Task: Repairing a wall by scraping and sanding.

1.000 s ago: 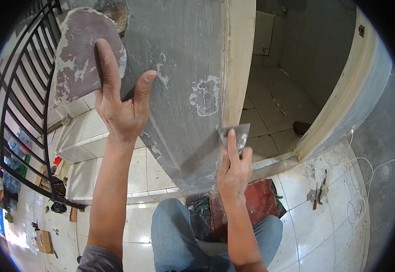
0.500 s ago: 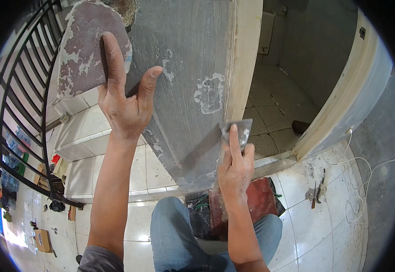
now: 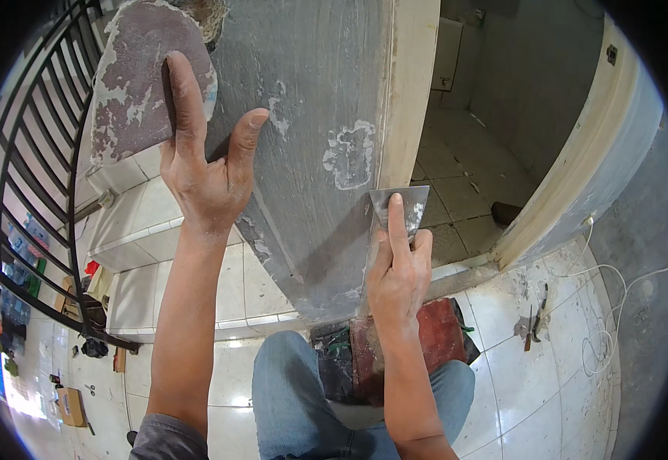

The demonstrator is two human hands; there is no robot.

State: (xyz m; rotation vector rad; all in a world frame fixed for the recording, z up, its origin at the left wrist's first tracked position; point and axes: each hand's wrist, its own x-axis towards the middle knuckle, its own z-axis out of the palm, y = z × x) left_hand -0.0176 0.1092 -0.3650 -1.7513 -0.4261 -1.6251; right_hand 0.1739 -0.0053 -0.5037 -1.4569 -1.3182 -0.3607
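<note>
My left hand (image 3: pixel 203 172) holds a flat, purplish-brown board (image 3: pixel 131 84) with a rounded top and dried white filler along its edges. Its index finger lies stretched over the board's face and its thumb points out, while the other fingers are mostly hidden. In my right hand (image 3: pixel 400 276) is a putty knife (image 3: pixel 400 201), its wide metal blade upward and my index finger laid along it. Whitish filler clings to the blade's right side. That blade is at the seam where the grey wall (image 3: pixel 303 153) meets the cream door frame (image 3: pixel 407 100).
Black railings (image 3: pixel 39 165) curve along the left beside white tiled steps (image 3: pixel 196 284). A worn red-and-black bag (image 3: pixel 445 333) lies by my knees (image 3: pixel 292 391). On the right floor are narrow hand tools (image 3: pixel 535 322) and a loose white cable (image 3: pixel 621 307). A doorway opens behind the frame.
The putty knife has moved slightly up along the seam, and its blade shows flatter and sharper. My left hand and the board keep nearly the same place.
</note>
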